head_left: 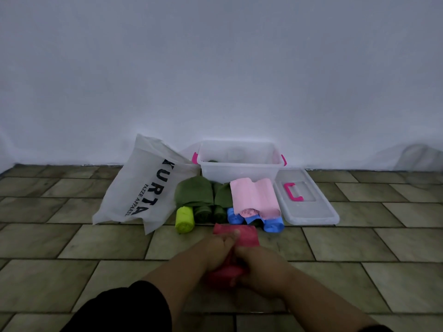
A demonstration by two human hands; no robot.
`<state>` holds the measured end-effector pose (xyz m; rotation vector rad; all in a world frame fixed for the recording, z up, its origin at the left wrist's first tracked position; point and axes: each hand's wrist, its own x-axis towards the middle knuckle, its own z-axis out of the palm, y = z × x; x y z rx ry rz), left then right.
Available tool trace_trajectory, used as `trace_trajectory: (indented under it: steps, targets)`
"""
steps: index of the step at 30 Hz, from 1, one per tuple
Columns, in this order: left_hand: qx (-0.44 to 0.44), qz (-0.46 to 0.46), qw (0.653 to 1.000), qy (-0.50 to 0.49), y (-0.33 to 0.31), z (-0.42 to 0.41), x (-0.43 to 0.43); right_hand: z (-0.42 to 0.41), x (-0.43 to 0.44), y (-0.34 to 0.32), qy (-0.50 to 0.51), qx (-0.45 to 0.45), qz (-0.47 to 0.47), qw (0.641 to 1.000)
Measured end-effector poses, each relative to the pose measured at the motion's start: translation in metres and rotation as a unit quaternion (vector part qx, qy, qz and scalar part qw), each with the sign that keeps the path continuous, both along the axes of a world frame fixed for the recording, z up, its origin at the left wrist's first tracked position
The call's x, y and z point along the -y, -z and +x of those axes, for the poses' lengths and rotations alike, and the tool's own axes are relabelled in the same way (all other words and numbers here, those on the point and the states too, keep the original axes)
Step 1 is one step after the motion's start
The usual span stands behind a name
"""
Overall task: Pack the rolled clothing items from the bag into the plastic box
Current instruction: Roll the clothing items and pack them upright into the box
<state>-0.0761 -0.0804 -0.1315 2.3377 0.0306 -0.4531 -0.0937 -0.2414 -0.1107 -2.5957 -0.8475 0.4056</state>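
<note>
A red-pink garment (248, 237) lies on the tiled floor in front of me, partly rolled. My left hand (219, 251) and my right hand (257, 267) both grip it, close together. Behind it sit several rolled items: a lime roll (184, 219), dark green rolls (194, 192), blue rolls (273, 225) and a light pink roll (254, 196) on top. The clear plastic box (239, 172) with pink latches stands open against the wall, something dark green just visible inside. The white bag (146, 185) printed "KURTA" leans to its left.
The box's clear lid (309, 204) with a pink handle lies flat on the floor right of the rolls. A plain white wall rises right behind the box. My dark-clad knee (124, 307) is at the bottom left.
</note>
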Motion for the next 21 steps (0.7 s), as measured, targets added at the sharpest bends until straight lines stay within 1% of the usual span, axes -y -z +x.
trace_trajectory:
  steps: [4,6,7,8,10,11,14,16,18,19,21]
  targets:
    - [0.022,0.04,0.999,0.027,0.002,-0.002,0.0,0.007,-0.002,0.002,0.008,-0.058,0.017,0.998]
    - [0.052,0.043,0.997,0.036,0.004,-0.006,-0.002,0.008,-0.003,0.003,0.013,-0.071,0.022,0.997]
    - [0.088,0.044,0.994,0.037,0.005,-0.009,-0.003,0.009,-0.003,0.003,0.013,-0.071,0.02,0.997]
    - [0.142,0.054,0.988,0.036,0.006,-0.012,-0.005,0.011,-0.004,0.003,0.009,-0.069,0.016,0.997]
    - [0.258,0.073,0.963,0.038,0.01,-0.022,-0.008,0.014,-0.004,0.004,-0.002,-0.062,0.012,0.998]
    - [0.288,0.066,0.954,0.043,0.014,-0.028,-0.009,0.016,-0.003,0.004,-0.005,-0.06,0.009,0.998]
    - [0.289,0.041,0.955,0.054,0.029,-0.045,-0.011,0.018,-0.002,0.009,0.007,-0.037,-0.001,0.999]
    - [0.291,0.057,0.955,0.026,0.035,-0.046,-0.01,0.012,0.001,0.016,0.048,0.027,0.011,0.998]
    - [0.288,0.085,0.954,0.0,0.033,-0.041,-0.008,0.001,0.006,0.026,0.077,0.102,0.044,0.991]
    - [0.278,0.098,0.955,-0.006,0.033,-0.039,-0.007,-0.004,0.01,0.033,0.069,0.125,0.056,0.988]
    - [0.267,0.117,0.956,-0.015,0.032,-0.036,-0.007,-0.013,0.018,0.043,0.046,0.13,0.06,0.989]
